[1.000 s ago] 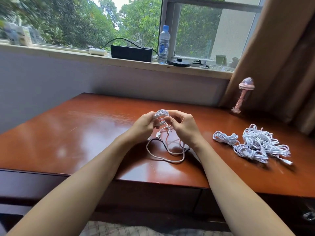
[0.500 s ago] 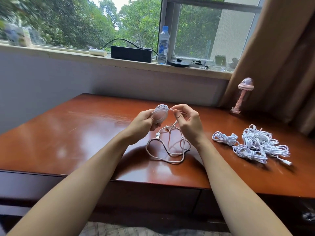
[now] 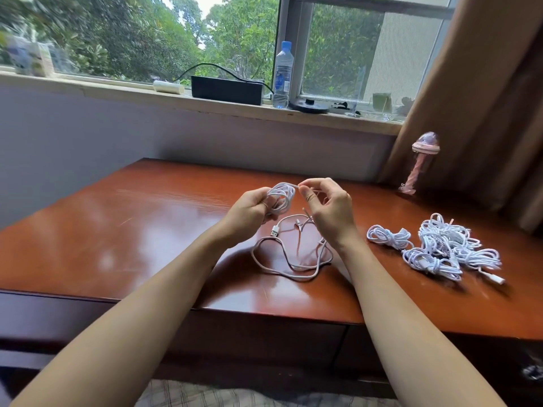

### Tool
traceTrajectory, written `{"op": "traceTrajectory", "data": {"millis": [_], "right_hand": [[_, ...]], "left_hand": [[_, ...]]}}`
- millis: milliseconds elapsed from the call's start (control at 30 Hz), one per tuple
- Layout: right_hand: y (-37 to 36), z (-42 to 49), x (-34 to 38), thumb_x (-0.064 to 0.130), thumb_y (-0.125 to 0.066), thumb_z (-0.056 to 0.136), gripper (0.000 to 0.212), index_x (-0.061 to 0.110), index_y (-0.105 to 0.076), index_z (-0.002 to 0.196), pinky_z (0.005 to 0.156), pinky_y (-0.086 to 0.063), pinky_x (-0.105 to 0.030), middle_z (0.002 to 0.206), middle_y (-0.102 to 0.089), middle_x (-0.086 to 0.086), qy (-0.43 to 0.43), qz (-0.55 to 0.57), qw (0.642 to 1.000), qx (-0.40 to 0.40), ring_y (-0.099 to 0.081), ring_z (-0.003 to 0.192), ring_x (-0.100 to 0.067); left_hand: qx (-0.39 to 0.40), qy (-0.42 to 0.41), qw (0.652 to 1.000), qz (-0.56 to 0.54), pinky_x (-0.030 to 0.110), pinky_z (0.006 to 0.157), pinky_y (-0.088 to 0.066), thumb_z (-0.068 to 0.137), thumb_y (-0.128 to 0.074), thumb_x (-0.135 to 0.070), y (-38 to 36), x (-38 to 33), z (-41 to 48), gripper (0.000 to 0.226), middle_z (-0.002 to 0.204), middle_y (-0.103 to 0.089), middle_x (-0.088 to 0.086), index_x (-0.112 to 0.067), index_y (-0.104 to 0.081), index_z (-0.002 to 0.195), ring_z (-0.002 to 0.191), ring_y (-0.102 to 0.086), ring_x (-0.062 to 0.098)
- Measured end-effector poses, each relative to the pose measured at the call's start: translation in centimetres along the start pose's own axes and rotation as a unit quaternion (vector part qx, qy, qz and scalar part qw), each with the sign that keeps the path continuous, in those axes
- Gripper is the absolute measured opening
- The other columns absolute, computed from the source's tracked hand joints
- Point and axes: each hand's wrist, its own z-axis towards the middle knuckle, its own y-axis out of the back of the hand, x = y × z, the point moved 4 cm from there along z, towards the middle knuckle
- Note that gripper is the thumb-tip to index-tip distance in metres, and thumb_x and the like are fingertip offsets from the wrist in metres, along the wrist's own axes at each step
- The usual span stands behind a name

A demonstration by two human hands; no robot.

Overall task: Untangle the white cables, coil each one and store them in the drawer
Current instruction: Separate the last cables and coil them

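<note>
Both hands sit slightly higher than before: left hand (image 3: 249,211) grips the coil (image 3: 282,195), right hand (image 3: 333,211) pinches its strand (image 3: 296,186).

The cable (image 3: 281,197) over the middle of the desk (image 3: 141,230) is white, like the heap of cables (image 3: 440,248) near its right edge. The desk is glossy reddish brown. At its far right corner stands a pink bottle (image 3: 423,160). The curtain (image 3: 484,98) is brown, and the cloth (image 3: 235,398) below the front edge is grey plaid.

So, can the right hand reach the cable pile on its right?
Probably yes, once it lets go: the right hand pinches the cable being coiled, yet only bare table separates it from the pile.
</note>
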Motion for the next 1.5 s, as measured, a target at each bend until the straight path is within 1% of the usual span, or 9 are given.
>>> {"op": "traceTrajectory", "data": {"millis": [200, 433, 667, 767, 867, 1033, 1167, 1300, 1500], "right_hand": [[0.2, 0.2, -0.5, 0.022, -0.072, 0.093, 0.005, 0.022, -0.077, 0.094, 0.070, -0.050, -0.021, 0.091, -0.070, 0.006, 0.007, -0.027, 1.000, -0.009, -0.061, 0.075, -0.006], [-0.9, -0.5, 0.3, 0.027, -0.075, 0.092, 0.008, 0.021, -0.078, 0.094, 0.076, -0.054, -0.023, 0.087, -0.075, 0.010, 0.049, -0.070, 0.995, 0.052, -0.066, 0.074, -0.002], [-2.2, -1.2, 0.9, 0.035, -0.072, 0.089, 0.020, 0.023, -0.080, 0.103, 0.076, -0.060, -0.038, 0.095, -0.079, 0.007, 0.092, -0.097, 0.984, 0.120, -0.074, 0.080, -0.008], [-2.5, -1.5, 1.6, 0.029, -0.072, 0.087, 0.016, 0.025, -0.081, 0.101, 0.074, -0.057, -0.035, 0.088, -0.078, 0.006, 0.124, -0.132, 0.975, 0.128, -0.070, 0.076, -0.015], [-2.6, -1.7, 2.3, 0.022, -0.076, 0.085, 0.010, 0.023, -0.081, 0.094, 0.072, -0.048, -0.031, 0.070, -0.069, 0.006, 0.159, -0.167, 0.965, 0.122, -0.057, 0.065, -0.020], [-2.8, -1.7, 2.3, 0.024, -0.074, 0.085, 0.005, 0.023, -0.079, 0.088, 0.067, -0.051, -0.032, 0.069, -0.068, 0.005, 0.164, -0.169, 0.963, 0.129, -0.058, 0.063, -0.018], [-3.2, -1.8, 1.9, 0.029, -0.066, 0.087, 0.014, 0.022, -0.078, 0.089, 0.061, -0.053, -0.037, 0.074, -0.072, 0.003, 0.169, -0.153, 0.963, 0.147, -0.062, 0.063, -0.020], [-3.2, -1.7, 1.9, 0.029, -0.066, 0.086, 0.014, 0.022, -0.078, 0.087, 0.059, -0.054, -0.039, 0.074, -0.073, 0.001, 0.184, -0.172, 0.961, 0.118, -0.066, 0.066, -0.024], [-2.6, -1.5, 2.4, 0.033, -0.067, 0.087, 0.017, 0.025, -0.081, 0.093, 0.057, -0.056, -0.036, 0.078, -0.077, 0.002, 0.196, -0.181, 0.961, 0.070, -0.070, 0.067, -0.026]], "left_hand": [[0.018, -0.011, 0.999, 0.028, 0.014, 0.061, -0.042, 0.104, -0.037, 0.007, -0.1, -0.1, -0.1, 0.036, 0.070, -0.057, -0.007, -0.014, -0.057, 0.085, 0.060, -0.050, -0.001], [-0.086, -0.029, 0.995, 0.029, 0.020, 0.066, -0.049, 0.106, -0.041, -0.001, 1.4, 0.4, 0.8, 0.023, 0.077, -0.057, 0.003, -0.004, -0.060, 0.093, 0.062, -0.053, 0.001], [-0.152, -0.005, 0.986, 0.069, 0.035, 0.067, -0.048, 0.102, -0.047, -0.016, 2.1, 0.9, 1.1, 0.027, 0.069, -0.061, 0.001, -0.017, -0.059, 0.077, 0.063, -0.056, 0.012], [-0.165, 0.012, 0.980, 0.108, 0.040, 0.072, -0.051, 0.099, -0.046, -0.022, 2.5, 1.3, 1.2, 0.027, 0.068, -0.064, 0.000, -0.017, -0.061, 0.078, 0.066, -0.058, 0.018], [-0.185, 0.018, 0.967, 0.177, 0.035, 0.069, -0.045, 0.103, -0.044, -0.013, 2.7, 1.3, 1.0, 0.030, 0.071, -0.066, 0.003, -0.010, -0.063, 0.080, 0.068, -0.057, 0.020], [-0.202, -0.001, 0.947, 0.251, 0.018, 0.053, -0.030, 0.102, -0.047, -0.012, 2.6, 1.0, 0.7, 0.029, 0.070, -0.061, -0.001, -0.015, -0.056, 0.074, 0.063, -0.051, 0.017], [-0.204, -0.022, 0.932, 0.300, 0.030, 0.055, -0.021, 0.096, -0.046, -0.004, 2.2, 0.5, 0.3, 0.032, 0.067, -0.059, 0.007, -0.019, -0.042, 0.068, 0.061, -0.044, 0.030], [-0.185, -0.060, 0.915, 0.354, 0.039, 0.057, -0.036, 0.082, -0.034, -0.013, 1.9, 0.1, 0.3, 0.012, 0.080, -0.068, 0.023, -0.012, -0.046, 0.079, 0.070, -0.054, 0.046], [-0.191, -0.105, 0.870, 0.442, 0.038, 0.062, -0.034, 0.086, -0.047, 0.003, 1.5, -0.5, 0.2, 0.012, 0.094, -0.069, 0.025, -0.004, -0.054, 0.094, 0.082, -0.060, 0.051]]}}
